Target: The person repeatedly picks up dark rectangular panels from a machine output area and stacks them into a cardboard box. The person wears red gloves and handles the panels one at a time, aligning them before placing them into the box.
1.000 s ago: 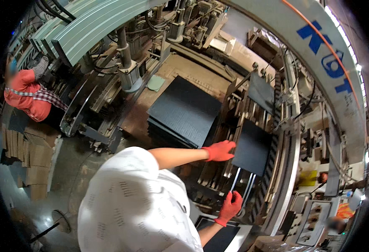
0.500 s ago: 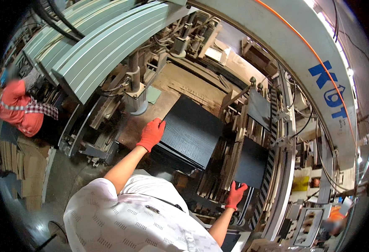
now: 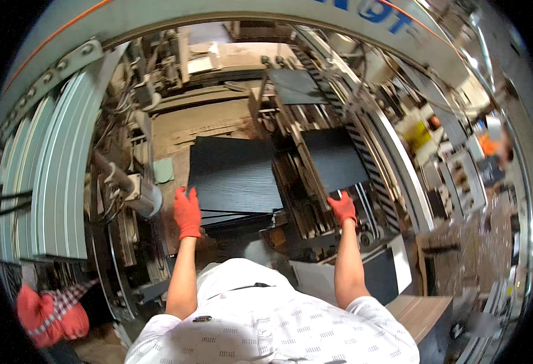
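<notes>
Beam: pale grey, arching across the top edge, at 12 o'clock from the stack [image 3: 236, 176]; blue lettering on the beam [image 3: 218, 15] is partly cut off.
Bars: long, pale green, standing side by side at 9 o'clock, well apart from the stack; the bars [image 3: 63, 170] are ridged lengthwise.
Rail: silver, at 3 o'clock, beyond the panel; the rail [image 3: 409, 188] slants from upper left to lower right, with a black-and-pale striped strip [image 3: 354, 136] on its near side.
Co-worker: at 8 o'clock, far off, in a red top; the co-worker [image 3: 51, 315] is partly hidden.
Stack: black sheets, just left of the view's middle, top face grained, lower edges slightly uneven.
Panel: black, flat, at 3 o'clock; dark slats lie between the panel [image 3: 334, 156] and the stack.
Far panel: dark grey, at 1 o'clock; the far panel [image 3: 293, 86] lies beyond the panel.
Left hand: red-gloved, at 8 o'clock; the left hand [image 3: 187, 212] is at the stack's near left corner, whether clamped I cannot tell.
Right hand: red-gloved, near 4 o'clock; the right hand [image 3: 343, 209] is at the panel's near edge, grip unclear.
Card: pale green, at 9 o'clock; the card [image 3: 163, 171] lies near the stack.
</notes>
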`<state>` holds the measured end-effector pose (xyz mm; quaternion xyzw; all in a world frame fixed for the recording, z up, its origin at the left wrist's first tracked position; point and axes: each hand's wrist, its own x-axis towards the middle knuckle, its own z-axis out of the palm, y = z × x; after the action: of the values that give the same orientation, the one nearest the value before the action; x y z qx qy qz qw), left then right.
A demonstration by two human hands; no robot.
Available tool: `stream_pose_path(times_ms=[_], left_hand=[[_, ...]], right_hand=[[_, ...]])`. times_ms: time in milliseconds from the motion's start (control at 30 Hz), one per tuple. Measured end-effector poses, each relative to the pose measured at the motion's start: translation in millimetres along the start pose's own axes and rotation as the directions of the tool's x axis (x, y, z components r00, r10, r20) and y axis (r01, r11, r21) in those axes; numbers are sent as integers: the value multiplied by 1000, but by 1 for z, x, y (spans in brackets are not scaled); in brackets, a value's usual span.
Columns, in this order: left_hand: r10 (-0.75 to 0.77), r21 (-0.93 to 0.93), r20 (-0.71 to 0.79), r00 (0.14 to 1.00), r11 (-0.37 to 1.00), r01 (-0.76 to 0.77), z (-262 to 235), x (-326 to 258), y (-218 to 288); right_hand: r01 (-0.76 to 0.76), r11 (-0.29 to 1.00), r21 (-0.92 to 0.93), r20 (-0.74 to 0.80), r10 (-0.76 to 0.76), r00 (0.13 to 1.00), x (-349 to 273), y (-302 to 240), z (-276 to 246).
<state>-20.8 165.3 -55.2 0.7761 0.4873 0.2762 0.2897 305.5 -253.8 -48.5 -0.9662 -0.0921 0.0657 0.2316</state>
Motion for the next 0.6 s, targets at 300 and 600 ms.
stream_pose_path(times_ms=[300,600], left_hand=[[61,-246,361,931,969,32,-48,-8,-47],[109,-583,295,949,808,89,-78,-64,-92]], right_hand=[[-75,993,-90,-52,71,996,-10,4,2],[-22,758,651,-455,413,789,-47,-86,37]])
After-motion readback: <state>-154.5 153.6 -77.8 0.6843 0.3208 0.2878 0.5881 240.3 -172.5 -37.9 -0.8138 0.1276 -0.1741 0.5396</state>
